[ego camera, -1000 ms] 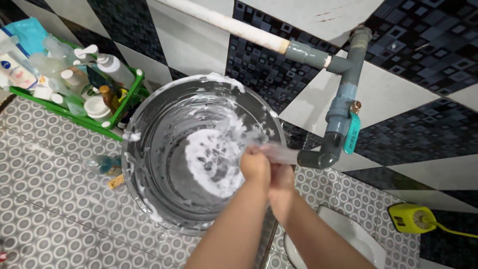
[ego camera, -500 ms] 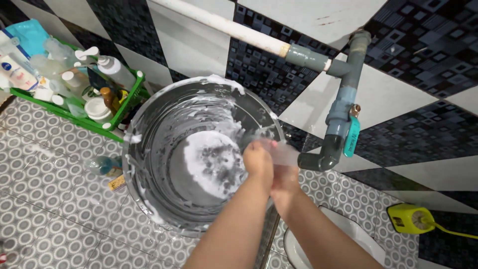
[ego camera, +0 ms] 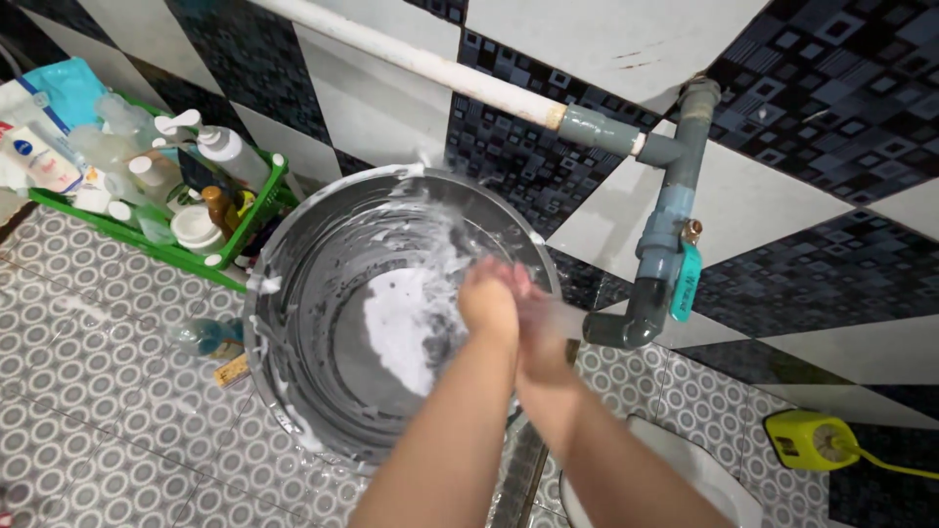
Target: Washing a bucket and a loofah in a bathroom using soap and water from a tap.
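Both hands are pressed together palm to palm over the right side of a big metal bucket [ego camera: 323, 323], the left hand [ego camera: 489, 296] laid against the right hand [ego camera: 540, 328], fingers blurred so it can't be told how far they're spread. Nothing is gripped in either one. They're held right in the stream of water [ego camera: 565, 318] that's shot out sideways from the grey pipe elbow [ego camera: 626, 328], just below a teal valve handle [ego camera: 685, 283]. The bucket is set on the patterned tile floor [ego camera: 98, 411], and white foam [ego camera: 406, 328] is seen at its bottom and smeared up the walls. A green rack [ego camera: 210, 259] packed with bottles is parked just left of it, and a yellow gadget [ego camera: 810, 439] is spotted far right.
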